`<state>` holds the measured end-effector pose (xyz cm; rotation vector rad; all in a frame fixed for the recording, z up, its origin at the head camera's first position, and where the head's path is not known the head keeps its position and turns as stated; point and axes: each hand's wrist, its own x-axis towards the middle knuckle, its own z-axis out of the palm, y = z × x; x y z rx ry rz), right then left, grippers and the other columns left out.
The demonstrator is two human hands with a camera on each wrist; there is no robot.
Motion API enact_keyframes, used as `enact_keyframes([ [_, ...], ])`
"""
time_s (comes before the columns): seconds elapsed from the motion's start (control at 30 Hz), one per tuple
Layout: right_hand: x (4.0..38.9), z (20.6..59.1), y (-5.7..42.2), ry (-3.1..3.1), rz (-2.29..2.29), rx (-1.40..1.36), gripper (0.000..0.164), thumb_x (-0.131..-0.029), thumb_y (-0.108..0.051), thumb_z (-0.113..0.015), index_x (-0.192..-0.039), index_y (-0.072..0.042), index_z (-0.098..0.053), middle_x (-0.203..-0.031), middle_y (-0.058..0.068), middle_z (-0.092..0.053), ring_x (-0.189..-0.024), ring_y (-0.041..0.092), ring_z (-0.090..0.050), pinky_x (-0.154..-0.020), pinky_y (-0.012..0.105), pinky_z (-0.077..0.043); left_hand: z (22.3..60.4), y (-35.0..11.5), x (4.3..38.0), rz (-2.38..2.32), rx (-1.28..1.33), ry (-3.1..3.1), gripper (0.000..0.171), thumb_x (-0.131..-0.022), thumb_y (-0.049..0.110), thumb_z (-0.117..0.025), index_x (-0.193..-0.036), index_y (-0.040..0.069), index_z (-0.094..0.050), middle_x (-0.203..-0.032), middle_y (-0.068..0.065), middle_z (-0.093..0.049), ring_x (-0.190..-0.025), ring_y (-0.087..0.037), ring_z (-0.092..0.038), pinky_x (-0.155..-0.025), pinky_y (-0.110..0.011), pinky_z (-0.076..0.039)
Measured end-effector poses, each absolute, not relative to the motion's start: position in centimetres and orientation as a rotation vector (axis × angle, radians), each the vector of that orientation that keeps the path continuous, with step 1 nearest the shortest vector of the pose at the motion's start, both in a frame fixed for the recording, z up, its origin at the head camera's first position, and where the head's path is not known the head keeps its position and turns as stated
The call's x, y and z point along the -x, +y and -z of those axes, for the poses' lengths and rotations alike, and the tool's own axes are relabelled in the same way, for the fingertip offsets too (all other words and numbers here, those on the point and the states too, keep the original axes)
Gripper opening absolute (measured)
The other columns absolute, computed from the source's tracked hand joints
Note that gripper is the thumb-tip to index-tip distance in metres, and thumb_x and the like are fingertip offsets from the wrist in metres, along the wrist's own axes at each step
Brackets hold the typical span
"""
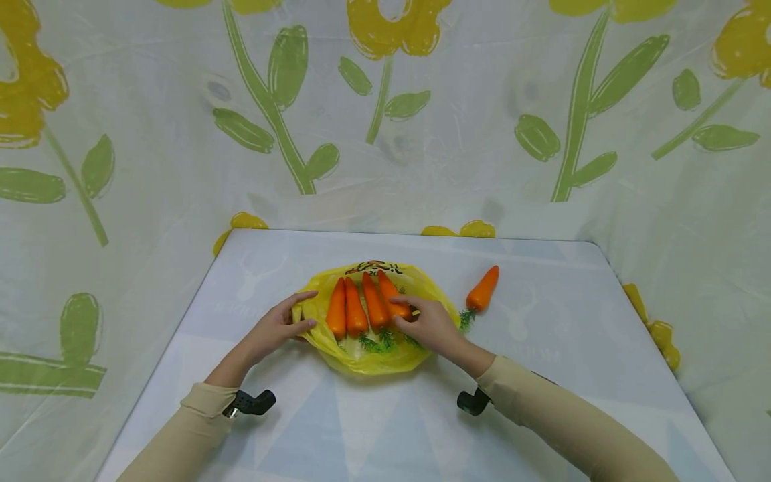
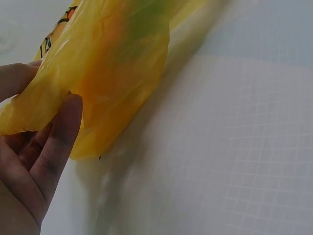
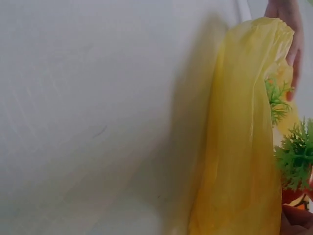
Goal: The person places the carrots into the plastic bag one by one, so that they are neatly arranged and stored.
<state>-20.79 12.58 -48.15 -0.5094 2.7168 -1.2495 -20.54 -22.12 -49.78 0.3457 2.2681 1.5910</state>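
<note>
A yellow plastic bag lies spread open on the table, with several orange carrots with green leafy tops side by side in it. My left hand grips the bag's left rim between thumb and fingers; in the left wrist view the thin yellow film passes between them. At the bag's right side, my right hand pinches the rightmost carrot near its top end. In the right wrist view the bag's wall hides most of that hand, and green leaves show past it.
Another carrot lies on the table to the right of the bag, its leaves close to the bag's edge. The pale patterned tabletop ends at a flower-printed curtain behind and at the sides.
</note>
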Motion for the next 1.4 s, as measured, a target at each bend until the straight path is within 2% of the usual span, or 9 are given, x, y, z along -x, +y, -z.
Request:
enact_keyframes([
  [0.07,21.1,48.2,12.4,2.729,1.225,0.517,0.039,-0.094,-0.027,-0.069,-0.133,-0.019,-0.069,-0.061,-0.007,-0.050,-0.052,0.008,-0.043,-0.049,0.023,-0.038,49.8,-22.1,20.6,-1.590,-0.338,2.271,0.069,-0.099,0.024,-0.069,-0.158,0.012,-0.035,-0.159,-0.023,-0.031,-0.098,-0.026,-0.065,-0.079,-0.034,-0.061],
  [0.13,21.4,48.3,12.2,2.735,1.215,0.521,0.040,-0.094,-0.027,-0.069,-0.134,-0.019,-0.068,-0.058,-0.007,-0.044,-0.050,0.008,-0.039,-0.048,0.023,-0.036,49.7,-22.1,20.5,-1.591,-0.339,2.270,0.070,-0.099,0.024,-0.069,-0.158,0.011,-0.034,-0.160,-0.023,-0.030,-0.098,-0.025,-0.065,-0.079,-0.034,-0.061],
  [0.3,22.1,48.5,11.8,2.754,1.199,0.508,0.040,-0.094,-0.024,-0.069,-0.134,-0.017,-0.068,-0.065,-0.004,-0.048,-0.052,0.009,-0.039,-0.050,0.023,-0.035,49.6,-22.1,20.4,-1.589,-0.341,2.264,0.070,-0.100,0.024,-0.069,-0.158,0.010,-0.033,-0.160,-0.024,-0.028,-0.100,-0.028,-0.064,-0.079,-0.034,-0.061],
  [0.5,22.6,48.9,11.5,2.734,1.181,0.501,0.040,-0.095,-0.023,-0.070,-0.134,-0.017,-0.068,-0.097,-0.001,-0.066,-0.065,0.012,-0.046,-0.057,0.025,-0.039,49.6,-22.1,20.4,-1.580,-0.339,2.277,0.069,-0.099,0.023,-0.069,-0.158,0.010,-0.034,-0.160,-0.024,-0.028,-0.100,-0.030,-0.064,-0.079,-0.035,-0.061],
  [0.77,22.8,49.2,11.5,2.678,1.153,0.521,0.043,-0.096,-0.020,-0.067,-0.139,-0.017,-0.065,-0.114,0.006,-0.067,-0.067,0.013,-0.049,-0.057,0.026,-0.043,49.5,-22.1,20.4,-1.574,-0.326,2.299,0.068,-0.099,0.023,-0.069,-0.157,0.012,-0.036,-0.161,-0.022,-0.027,-0.102,-0.030,-0.062,-0.080,-0.035,-0.061],
  [0.93,22.7,49.3,11.7,2.664,1.104,0.552,0.044,-0.098,-0.019,-0.067,-0.141,-0.017,-0.062,-0.126,0.008,-0.066,-0.079,0.015,-0.054,-0.067,0.028,-0.048,49.4,-22.1,20.4,-1.569,-0.325,2.316,0.069,-0.099,0.023,-0.070,-0.157,0.011,-0.036,-0.161,-0.022,-0.027,-0.101,-0.030,-0.061,-0.079,-0.032,-0.061],
  [1.1,22.6,49.7,11.9,2.657,1.087,0.572,0.046,-0.097,-0.022,-0.071,-0.141,-0.018,-0.062,-0.142,0.007,-0.060,-0.090,0.018,-0.054,-0.076,0.032,-0.047,49.4,-22.1,20.4,-1.569,-0.338,2.320,0.068,-0.099,0.022,-0.069,-0.157,0.010,-0.036,-0.160,-0.023,-0.028,-0.096,-0.029,-0.063,-0.078,-0.033,-0.061],
  [1.27,22.5,50.1,12.1,2.656,1.092,0.581,0.046,-0.095,-0.021,-0.073,-0.140,-0.018,-0.063,-0.142,0.007,-0.060,-0.086,0.018,-0.053,-0.072,0.031,-0.046,49.3,-22.1,20.4,-1.582,-0.344,2.309,0.068,-0.099,0.021,-0.069,-0.157,0.009,-0.035,-0.158,-0.025,-0.030,-0.093,-0.028,-0.065,-0.077,-0.036,-0.061],
  [1.4,22.3,50.1,12.1,2.669,1.080,0.591,0.046,-0.095,-0.021,-0.074,-0.140,-0.017,-0.063,-0.140,0.009,-0.061,-0.080,0.016,-0.051,-0.068,0.029,-0.044,49.3,-22.1,20.3,-1.578,-0.327,2.313,0.068,-0.099,0.023,-0.069,-0.157,0.010,-0.036,-0.159,-0.024,-0.029,-0.097,-0.030,-0.063,-0.078,-0.035,-0.061],
])
